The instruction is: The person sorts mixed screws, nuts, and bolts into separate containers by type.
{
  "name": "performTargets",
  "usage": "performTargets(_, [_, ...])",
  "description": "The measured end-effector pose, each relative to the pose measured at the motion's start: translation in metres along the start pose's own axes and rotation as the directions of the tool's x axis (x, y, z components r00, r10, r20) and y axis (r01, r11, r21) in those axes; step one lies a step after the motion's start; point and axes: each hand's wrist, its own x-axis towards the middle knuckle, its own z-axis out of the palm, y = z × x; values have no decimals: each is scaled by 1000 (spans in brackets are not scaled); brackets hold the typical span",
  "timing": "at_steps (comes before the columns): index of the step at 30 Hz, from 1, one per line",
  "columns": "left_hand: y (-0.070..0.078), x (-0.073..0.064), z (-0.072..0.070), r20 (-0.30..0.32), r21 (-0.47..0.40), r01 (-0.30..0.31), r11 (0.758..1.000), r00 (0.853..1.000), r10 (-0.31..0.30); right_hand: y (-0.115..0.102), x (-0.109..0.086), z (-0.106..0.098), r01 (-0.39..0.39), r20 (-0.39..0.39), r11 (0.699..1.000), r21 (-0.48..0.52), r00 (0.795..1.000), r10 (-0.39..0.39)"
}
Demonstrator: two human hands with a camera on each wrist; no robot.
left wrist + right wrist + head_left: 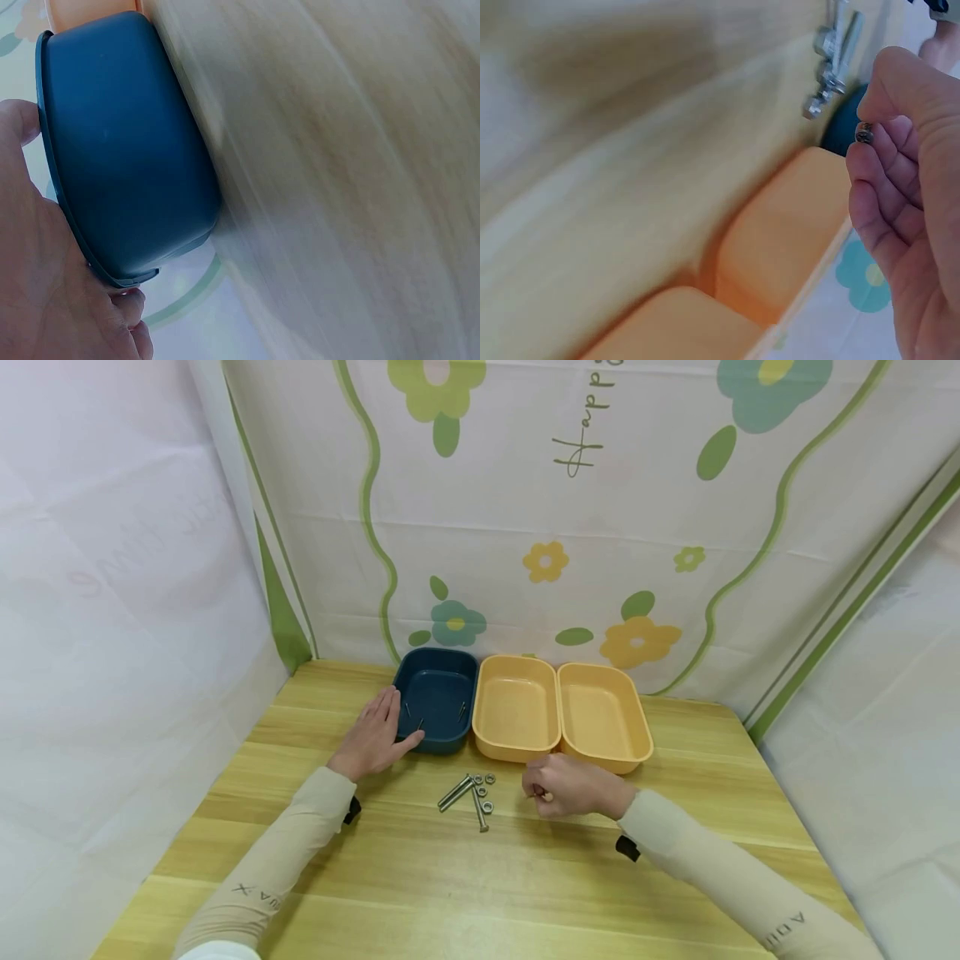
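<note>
My left hand rests against the left side of a dark blue bin, its fingers stretched along the rim and the thumb at the near edge. Thin dark screws lie inside that bin. In front of the middle bin, my right hand pinches a small metal screw between thumb and forefinger; only its end shows, the rest hidden by the fingers. Between the hands, three long bolts lie on the table beside several hex nuts.
Two yellow bins, a middle one and a right one, stand side by side to the right of the blue bin. Behind them hangs a flower-printed cloth. The wooden table stretches toward me.
</note>
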Motion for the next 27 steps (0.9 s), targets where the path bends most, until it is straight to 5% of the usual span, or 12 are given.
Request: performTargets(27, [1,-1,0,-8,3,-1,1000,1000,1,18,58,-37,6,-132,993,-119,991,-22])
